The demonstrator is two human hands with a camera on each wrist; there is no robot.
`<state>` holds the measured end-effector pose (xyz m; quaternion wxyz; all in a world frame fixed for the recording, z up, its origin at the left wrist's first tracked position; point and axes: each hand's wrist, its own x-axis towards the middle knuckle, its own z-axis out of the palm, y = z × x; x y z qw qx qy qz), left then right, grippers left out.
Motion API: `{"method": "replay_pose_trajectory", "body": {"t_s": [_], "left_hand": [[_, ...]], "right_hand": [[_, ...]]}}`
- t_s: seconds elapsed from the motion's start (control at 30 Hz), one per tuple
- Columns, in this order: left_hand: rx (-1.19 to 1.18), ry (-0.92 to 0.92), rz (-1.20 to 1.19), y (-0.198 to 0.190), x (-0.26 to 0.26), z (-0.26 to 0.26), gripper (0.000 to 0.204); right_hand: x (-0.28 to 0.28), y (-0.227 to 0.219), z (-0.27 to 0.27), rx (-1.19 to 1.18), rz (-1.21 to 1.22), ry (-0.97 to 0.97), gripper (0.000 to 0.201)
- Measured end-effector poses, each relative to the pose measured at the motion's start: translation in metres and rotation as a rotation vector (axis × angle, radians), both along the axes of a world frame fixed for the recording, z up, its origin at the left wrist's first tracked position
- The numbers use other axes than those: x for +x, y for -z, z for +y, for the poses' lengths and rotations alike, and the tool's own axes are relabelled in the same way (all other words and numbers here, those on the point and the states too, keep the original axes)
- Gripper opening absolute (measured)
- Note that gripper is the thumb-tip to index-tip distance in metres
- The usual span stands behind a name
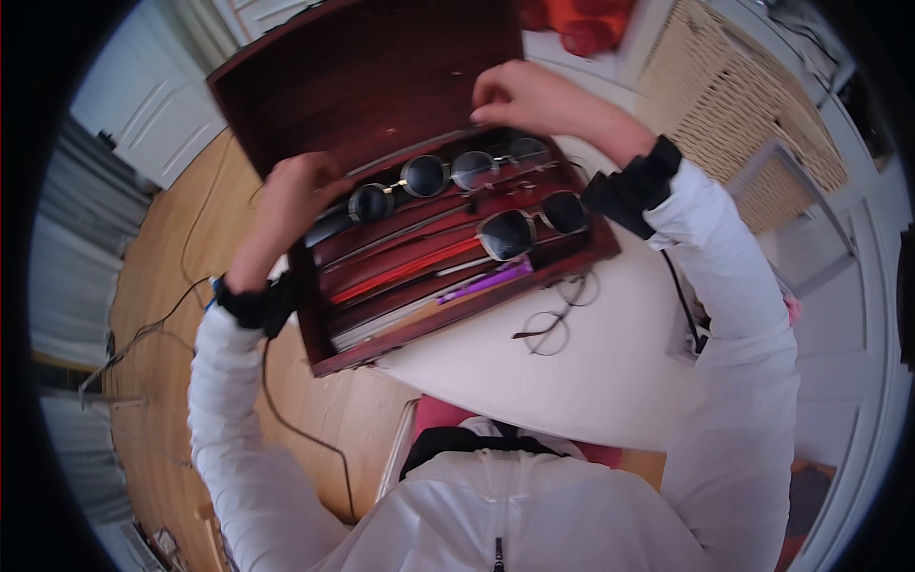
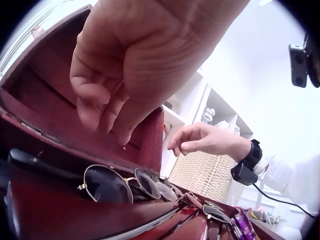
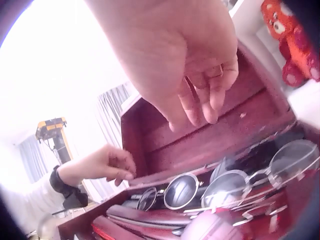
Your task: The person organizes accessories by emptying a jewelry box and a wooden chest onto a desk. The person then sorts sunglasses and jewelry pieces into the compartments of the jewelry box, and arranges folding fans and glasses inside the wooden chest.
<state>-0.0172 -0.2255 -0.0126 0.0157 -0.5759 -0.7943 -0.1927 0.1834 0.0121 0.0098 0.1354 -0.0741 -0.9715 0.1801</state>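
A dark red wooden box [image 1: 367, 81] stands with its lid raised, at the far side of the white table. Two pairs of round sunglasses, the left pair [image 1: 425, 176] and the right pair [image 1: 475, 171], lie along its back. A gold-rimmed pair of sunglasses [image 1: 506, 234] rests nearer the front. My left hand [image 1: 297, 195] hovers over the box's back left part, fingers loosely bent and holding nothing. Above the back right part is my right hand [image 1: 524, 95], its fingers relaxed and slightly bent in the right wrist view [image 3: 200, 75], also holding nothing.
Inside the box lie a red strip [image 1: 405, 272] and a purple packet [image 1: 486, 282]. Thin-framed eyeglasses [image 1: 548, 329] lie on the table [image 1: 457, 362] in front of it. A woven basket [image 1: 715, 95] stands at the right; a red plush bear [image 3: 295, 45] sits behind.
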Motion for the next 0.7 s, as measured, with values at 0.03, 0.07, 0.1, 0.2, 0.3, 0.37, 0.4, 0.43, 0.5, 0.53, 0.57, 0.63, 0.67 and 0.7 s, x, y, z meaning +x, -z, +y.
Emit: {"method": "replay_pose_trajectory", "body": {"t_s": [0.03,0.07,0.1,0.2,0.3,0.37,0.4,0.43,0.5,0.53,0.57,0.63,0.67,0.7], "left_hand": [[-0.002,-0.041,-0.066,-0.011,0.010,-0.006,0.016],[0.040,-0.019,-0.081,-0.010,0.006,-0.010,0.017],[0.041,-0.015,-0.098,-0.013,0.004,-0.012,0.017],[0.053,-0.007,-0.069,-0.027,0.022,-0.007,0.016],[0.050,0.069,-0.087,-0.041,0.061,0.009,0.016],[0.044,0.140,-0.077,-0.044,0.085,0.019,0.016],[0.035,0.202,-0.067,-0.047,0.094,0.023,0.016],[0.068,0.288,-0.065,-0.047,0.100,0.027,0.015],[0.026,0.311,-0.103,-0.053,0.117,0.035,0.016],[0.001,0.306,-0.155,-0.054,0.122,0.038,0.015],[0.008,0.290,-0.156,-0.053,0.125,0.042,0.015],[-0.106,0.335,-0.292,-0.051,0.128,0.050,0.018],[-0.090,0.321,-0.293,-0.049,0.129,0.055,0.018],[-0.124,0.333,-0.461,-0.046,0.129,0.059,0.020]], "right_hand": [[0.021,-0.008,0.017,0.062,-0.060,0.109,0.023],[0.041,-0.014,0.035,0.126,-0.119,0.218,0.021],[0.060,-0.014,0.051,0.138,-0.131,0.252,0.021],[0.115,0.038,0.081,0.127,-0.188,0.080,0.019],[0.110,0.061,0.053,-0.069,-0.631,0.357,0.031],[0.108,0.078,0.041,-0.050,-0.655,0.424,0.030],[0.105,0.082,0.037,-0.031,-0.679,0.482,0.029],[0.108,0.082,0.038,-0.055,-0.667,0.474,0.023],[0.120,0.094,0.060,0.067,-0.525,0.412,0.021],[0.126,0.097,0.071,0.189,-0.394,0.358,0.020],[0.134,0.084,0.073,0.095,-0.414,0.413,0.017],[0.150,0.046,0.066,-0.121,-0.322,0.512,0.012],[0.158,0.030,0.059,-0.242,-0.208,0.550,0.011],[0.163,0.019,0.056,-0.458,-0.080,0.472,0.009]]}}
